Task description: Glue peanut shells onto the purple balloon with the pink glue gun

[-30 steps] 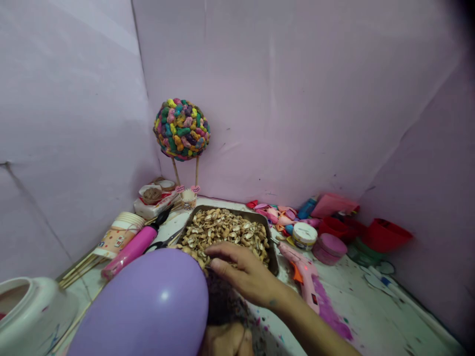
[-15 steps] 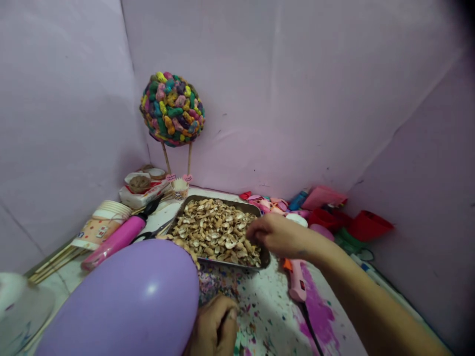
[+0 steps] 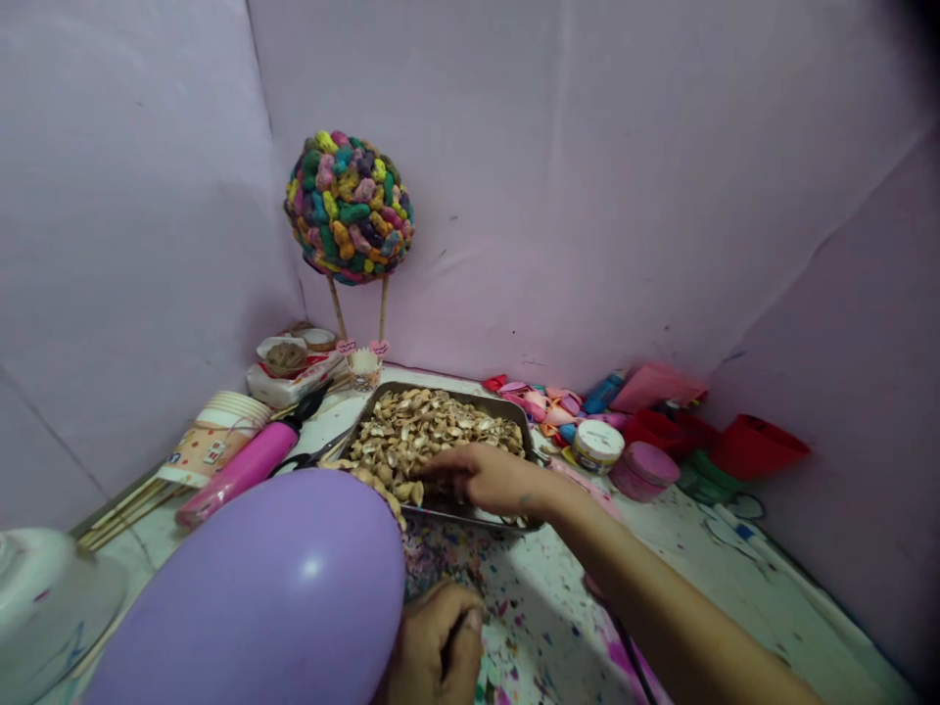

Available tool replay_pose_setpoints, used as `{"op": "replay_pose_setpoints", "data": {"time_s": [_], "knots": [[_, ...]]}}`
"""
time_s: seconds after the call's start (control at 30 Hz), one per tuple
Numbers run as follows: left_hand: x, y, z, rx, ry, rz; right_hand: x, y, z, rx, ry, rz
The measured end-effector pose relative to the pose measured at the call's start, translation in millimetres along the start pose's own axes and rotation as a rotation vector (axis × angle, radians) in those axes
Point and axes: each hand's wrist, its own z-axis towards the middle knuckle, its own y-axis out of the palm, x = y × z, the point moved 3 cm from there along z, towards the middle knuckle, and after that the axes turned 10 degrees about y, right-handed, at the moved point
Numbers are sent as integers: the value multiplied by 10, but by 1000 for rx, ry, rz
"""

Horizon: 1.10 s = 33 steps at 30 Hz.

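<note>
A large purple balloon [image 3: 257,597] fills the lower left, with peanut shells [image 3: 371,480] stuck along its far edge. My left hand [image 3: 437,641] is closed, fingers curled, at the balloon's right end; its exact grip is hidden behind the knuckles. Beyond it lies a metal tray [image 3: 455,516] heaped with loose half peanut shells [image 3: 441,421]. My right hand [image 3: 489,480] reaches over the tray's near right part, index finger stretched and the others bent, touching the shells. No shell shows clearly between its fingers. A pink glue gun [image 3: 584,482] is mostly covered by my right forearm.
A colourful peanut-covered ball [image 3: 352,211] stands on sticks over a small paper cup [image 3: 365,370]. At left are paper cups [image 3: 220,436], a pink balloon pump [image 3: 239,475] and a white container [image 3: 55,612]. Loose balloons [image 3: 540,403], tubs [image 3: 598,446] and red cups [image 3: 760,448] lie right.
My right hand left the balloon's shell-covered edge, swung to the tray's right side, then moved left over the shells. My left hand stays by the balloon. The view shifted slightly.
</note>
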Motion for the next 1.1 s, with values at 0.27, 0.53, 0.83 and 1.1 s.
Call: {"op": "replay_pose_setpoints", "data": {"time_s": [0.27, 0.53, 0.83, 1.1], "knots": [[-2, 5, -2, 12, -28, -22, -33, -264, 338, 253, 12, 24], [-1, 13, -8, -17, -52, -21, 13, -452, -111, 404, 182, -92], [-30, 6, -4, -85, -54, -1, 57, 5, -116, 367, 469, -215], [-28, 37, -10, -6, -30, -20, 130, 153, -23, 393, 604, -265]]}}
